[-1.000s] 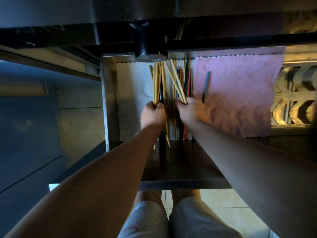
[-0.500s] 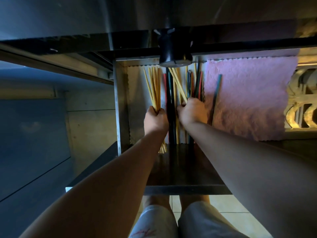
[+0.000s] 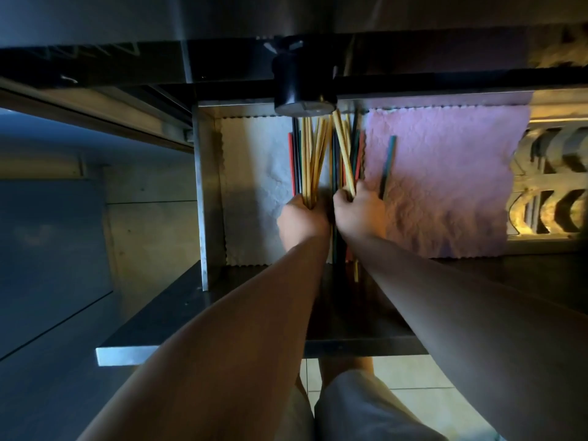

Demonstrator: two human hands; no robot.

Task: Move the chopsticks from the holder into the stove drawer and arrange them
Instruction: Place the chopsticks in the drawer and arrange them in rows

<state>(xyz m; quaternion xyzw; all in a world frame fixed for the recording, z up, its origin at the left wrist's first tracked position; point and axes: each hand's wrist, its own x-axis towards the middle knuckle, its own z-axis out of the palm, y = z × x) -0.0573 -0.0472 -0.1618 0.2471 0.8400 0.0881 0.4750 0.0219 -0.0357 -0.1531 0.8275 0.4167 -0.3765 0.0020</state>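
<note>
The stove drawer [image 3: 200, 192] is pulled out below me, lined with a white cloth [image 3: 254, 186] on the left and a pink cloth [image 3: 445, 186] on the right. My left hand [image 3: 302, 221] is closed around a bundle of yellow wooden chopsticks [image 3: 313, 154] fanning away from me. My right hand [image 3: 359, 214] grips other yellow chopsticks [image 3: 345, 154] that angle to the left. Red, black and green chopsticks [image 3: 294, 163] lie in the drawer between the two cloths. One dark green chopstick [image 3: 388, 167] lies alone on the pink cloth.
A black stove knob [image 3: 304, 87] juts out above the drawer's far end. The drawer's dark front panel [image 3: 203, 323] is below my forearms. A patterned metal grille [image 3: 553, 186] stands to the right. My legs and a tiled floor [image 3: 429, 383] are beneath.
The yellow bundle in my left hand has fanned wider and leans right. A red and a black chopstick now lie to its left. The camera view has shifted slightly.
</note>
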